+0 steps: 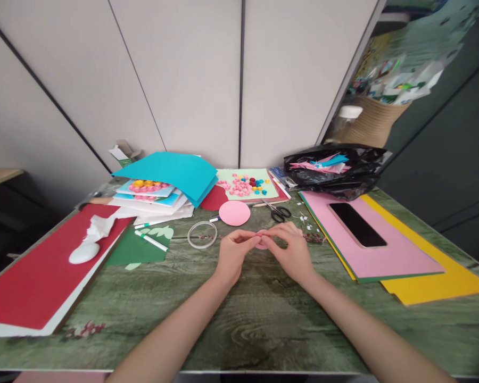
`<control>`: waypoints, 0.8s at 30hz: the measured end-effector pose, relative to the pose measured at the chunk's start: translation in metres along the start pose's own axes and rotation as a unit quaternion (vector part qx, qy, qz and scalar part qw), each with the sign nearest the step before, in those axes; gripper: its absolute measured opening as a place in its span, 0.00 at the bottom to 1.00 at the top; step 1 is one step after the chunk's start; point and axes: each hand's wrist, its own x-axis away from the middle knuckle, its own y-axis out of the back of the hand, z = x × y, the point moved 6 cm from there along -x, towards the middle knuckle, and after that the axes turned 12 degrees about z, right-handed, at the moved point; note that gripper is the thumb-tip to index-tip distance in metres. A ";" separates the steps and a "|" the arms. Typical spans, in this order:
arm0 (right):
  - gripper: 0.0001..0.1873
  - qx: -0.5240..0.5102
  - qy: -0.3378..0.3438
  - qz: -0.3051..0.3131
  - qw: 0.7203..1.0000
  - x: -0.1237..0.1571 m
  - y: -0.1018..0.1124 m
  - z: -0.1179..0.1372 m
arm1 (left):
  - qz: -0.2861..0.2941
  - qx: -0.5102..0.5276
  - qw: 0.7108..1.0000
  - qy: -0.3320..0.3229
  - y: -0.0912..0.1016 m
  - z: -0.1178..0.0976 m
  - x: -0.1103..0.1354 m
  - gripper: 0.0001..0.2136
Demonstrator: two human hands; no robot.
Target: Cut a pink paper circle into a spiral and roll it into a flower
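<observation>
At the middle of the table my left hand [234,251] and my right hand [291,248] meet, both pinching a small pink paper piece [262,243] between thumbs and fingertips. Part of that piece is hidden by the fingers. Just beyond lies a pink paper circle [234,213]. A roll of clear tape [202,235] rests to the left of my left hand. Black-handled scissors [280,214] lie beyond my right hand, with small white scraps [303,218] beside them. Farther back, small pink, red, yellow and blue paper balls [242,185] are spread on a pale green sheet [227,175].
At left are red card [35,276], a white egg-shaped object [84,253], green paper [122,254] with white markers [151,240], and a stack under blue sheets [167,170]. A phone [357,224] lies on pink paper [407,255] at right, before a black plastic bag [327,183].
</observation>
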 end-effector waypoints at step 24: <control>0.05 -0.111 0.002 0.086 0.990 -0.011 0.004 -0.004 | 0.021 -0.080 0.996 0.020 0.011 0.004 -0.006 0.09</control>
